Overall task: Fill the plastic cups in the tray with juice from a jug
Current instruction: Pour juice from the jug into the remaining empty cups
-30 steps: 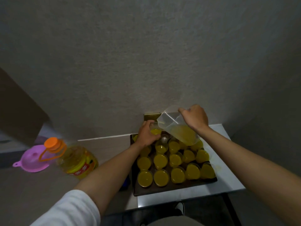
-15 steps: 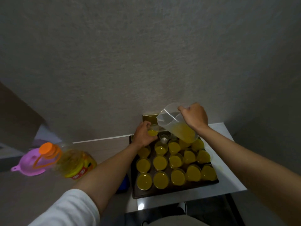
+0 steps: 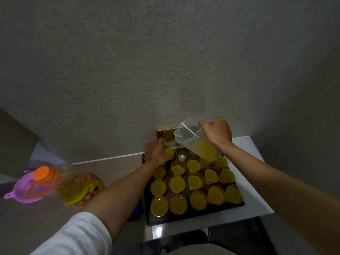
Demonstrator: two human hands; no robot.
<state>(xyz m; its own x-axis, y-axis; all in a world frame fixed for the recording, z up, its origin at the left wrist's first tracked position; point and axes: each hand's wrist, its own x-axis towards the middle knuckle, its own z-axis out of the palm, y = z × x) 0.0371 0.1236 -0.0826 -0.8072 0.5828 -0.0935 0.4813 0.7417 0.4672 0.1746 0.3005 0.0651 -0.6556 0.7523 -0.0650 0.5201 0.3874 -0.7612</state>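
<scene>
A dark tray point(image 3: 149, 217) on a white table holds several clear plastic cups filled with yellow juice point(image 3: 177, 184). One cup point(image 3: 182, 154) in the back row looks empty. My left hand point(image 3: 156, 153) grips a juice-filled cup point(image 3: 169, 150) at the tray's back left corner. My right hand point(image 3: 217, 132) holds a clear plastic jug point(image 3: 195, 142) by its handle, tilted with its spout toward that cup. Yellow juice sits in the jug's lower part.
A big bottle of yellow liquid point(image 3: 77, 186) with an orange cap and handle stands left of the tray. A pink funnel point(image 3: 24, 190) lies behind it. A grey wall rises just behind the tray. The white table point(image 3: 257, 205) ends right of the tray.
The jug has risen slightly and its tilt has eased. My left hand stays on the back left cup. The camera has shifted a little.
</scene>
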